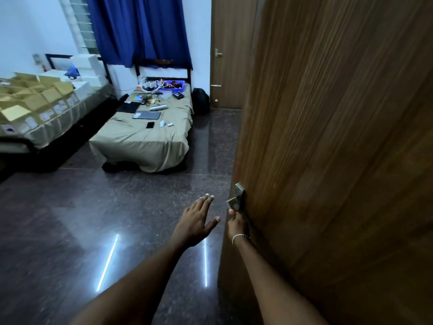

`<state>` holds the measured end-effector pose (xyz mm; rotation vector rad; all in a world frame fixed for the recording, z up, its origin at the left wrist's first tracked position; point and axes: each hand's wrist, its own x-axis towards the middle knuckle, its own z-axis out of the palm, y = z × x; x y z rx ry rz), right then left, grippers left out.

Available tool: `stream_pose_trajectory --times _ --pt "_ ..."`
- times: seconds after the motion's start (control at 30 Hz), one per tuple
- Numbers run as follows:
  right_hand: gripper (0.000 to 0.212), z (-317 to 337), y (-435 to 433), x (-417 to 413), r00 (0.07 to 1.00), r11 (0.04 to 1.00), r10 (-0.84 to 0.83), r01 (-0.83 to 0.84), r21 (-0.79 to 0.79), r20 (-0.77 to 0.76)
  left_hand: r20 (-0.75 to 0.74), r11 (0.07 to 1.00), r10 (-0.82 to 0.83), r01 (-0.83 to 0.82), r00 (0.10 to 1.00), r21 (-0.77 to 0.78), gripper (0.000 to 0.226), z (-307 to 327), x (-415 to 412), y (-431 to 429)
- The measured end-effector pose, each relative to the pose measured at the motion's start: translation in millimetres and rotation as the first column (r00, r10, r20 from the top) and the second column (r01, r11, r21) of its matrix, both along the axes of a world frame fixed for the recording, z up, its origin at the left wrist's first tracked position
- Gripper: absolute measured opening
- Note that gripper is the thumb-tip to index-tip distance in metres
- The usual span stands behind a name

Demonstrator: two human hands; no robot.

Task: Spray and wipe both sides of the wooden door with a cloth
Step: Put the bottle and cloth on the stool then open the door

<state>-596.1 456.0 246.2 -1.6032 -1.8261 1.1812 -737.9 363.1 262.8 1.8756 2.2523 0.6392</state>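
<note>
The wooden door [339,137], dark brown with vertical grain, fills the right half of the head view and stands ajar. Its metal lever handle [235,200] sticks out from the near edge. My right hand [236,225], with a bracelet at the wrist, grips the door edge just below the handle, thumb up against the metal. My left hand [199,219] hovers over the floor left of the handle, fingers straight and spread, holding nothing. No cloth or spray bottle is in sight.
A low bed [145,137] with a tan sheet carries laptops, a phone and cables. Cardboard boxes [30,97] cover a second bed at left. Blue curtains [140,29] hang behind. A second wooden door [228,55] stands at the back. Dark polished floor [117,219] lies between.
</note>
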Motion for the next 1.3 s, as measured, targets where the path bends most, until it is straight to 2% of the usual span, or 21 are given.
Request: stream_pose_trajectory --times 0.27,0.37,0.8,1.07,1.2,1.3 --pt "0.044 5 -60 -2 0.99 0.99 0.141 -0.141 0.005 0.001 -0.083 0.988 0.156 -0.157 0.984 -0.011 0.084 4 22 -96" --pt "0.045 6 -84 -2 0.977 0.977 0.211 -0.21 -0.048 0.022 -0.119 0.979 0.199 -0.204 0.973 -0.032 0.084 2 40 -136" --pt "0.041 2 -221 9 0.892 0.899 0.439 -0.436 -0.053 0.106 -0.201 0.921 0.386 -0.387 0.9 0.037 0.08 6 86 -287" --pt "0.044 3 -296 24 0.849 0.854 0.52 -0.52 -0.028 0.095 -0.219 0.92 0.392 -0.384 0.894 0.078 0.079 17 114 -355" --pt "0.047 -40 -310 17 0.796 0.807 0.586 -0.59 -0.024 0.151 -0.229 0.934 0.357 -0.343 0.906 0.099 0.075 20 134 -390" --pt "0.042 -15 -354 33 0.787 0.8 0.59 -0.6 0.002 0.18 -0.244 0.942 0.334 -0.313 0.911 0.12 0.075 17 148 -420"
